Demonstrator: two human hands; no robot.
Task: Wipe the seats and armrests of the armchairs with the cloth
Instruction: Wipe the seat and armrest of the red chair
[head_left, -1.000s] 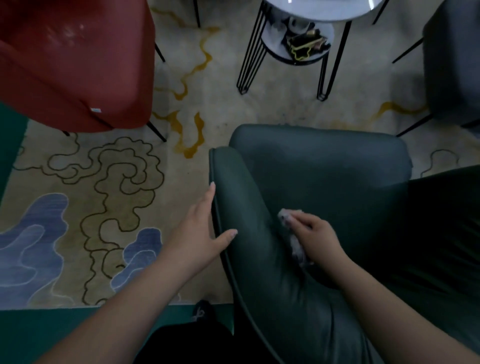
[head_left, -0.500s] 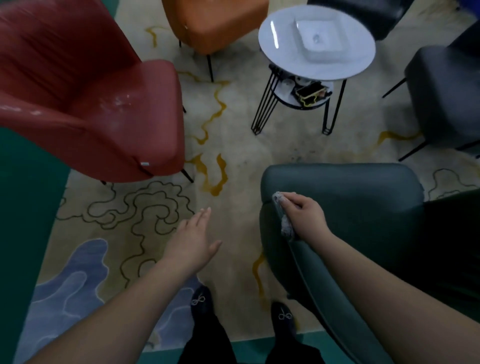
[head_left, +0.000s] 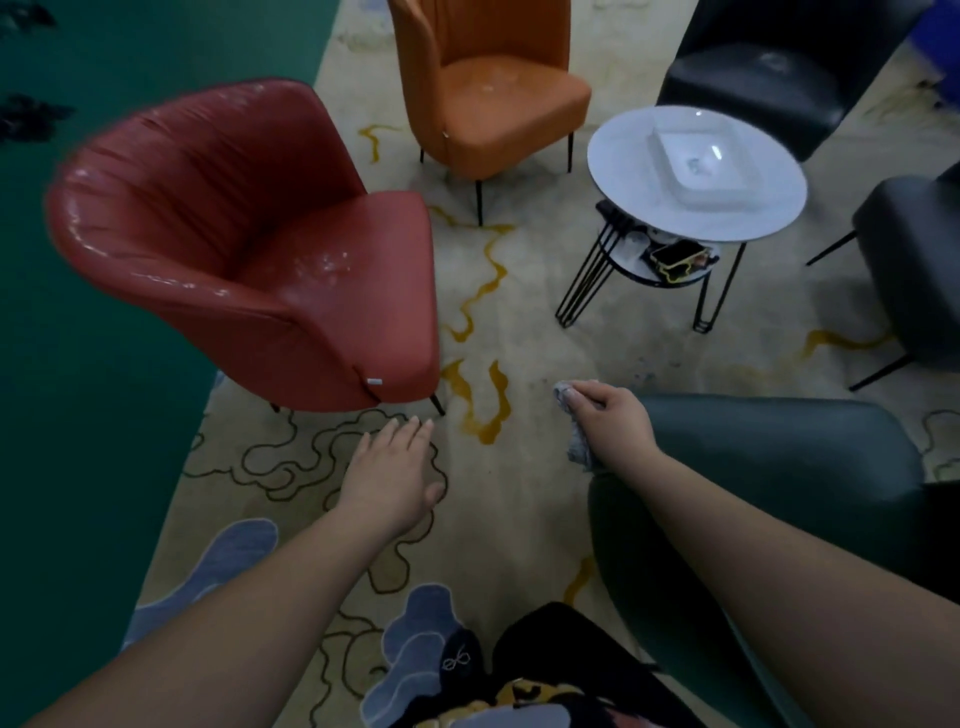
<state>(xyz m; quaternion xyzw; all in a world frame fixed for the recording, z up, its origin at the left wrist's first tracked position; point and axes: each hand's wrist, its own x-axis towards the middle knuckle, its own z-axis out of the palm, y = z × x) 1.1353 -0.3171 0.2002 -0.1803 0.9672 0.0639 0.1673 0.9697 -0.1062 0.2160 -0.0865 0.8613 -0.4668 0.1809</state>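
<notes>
The right hand (head_left: 613, 421) grips a crumpled pale cloth (head_left: 575, 441), fingers curled round it, at the front left corner of the green armchair (head_left: 769, 457); the cloth hangs below the hand, beside the chair's edge, and whether it touches the chair cannot be told. The left hand (head_left: 397, 470) hovers over the rug (head_left: 519, 322) with fingers straight and relaxed, holding nothing, just in front of the red armchair (head_left: 249, 249). The red chair's seat shows pale smudges. Behind it stands an orange armchair (head_left: 488, 88), its seat also marked with pale spots. To the right a round white counter (head_left: 634, 150) on black wire legs carries a square white dish (head_left: 701, 163) near its centre; its lower shelf holds small items too dim to tell. Two dark chairs (head_left: 769, 67) stand by the counter's far and right sides.
</notes>
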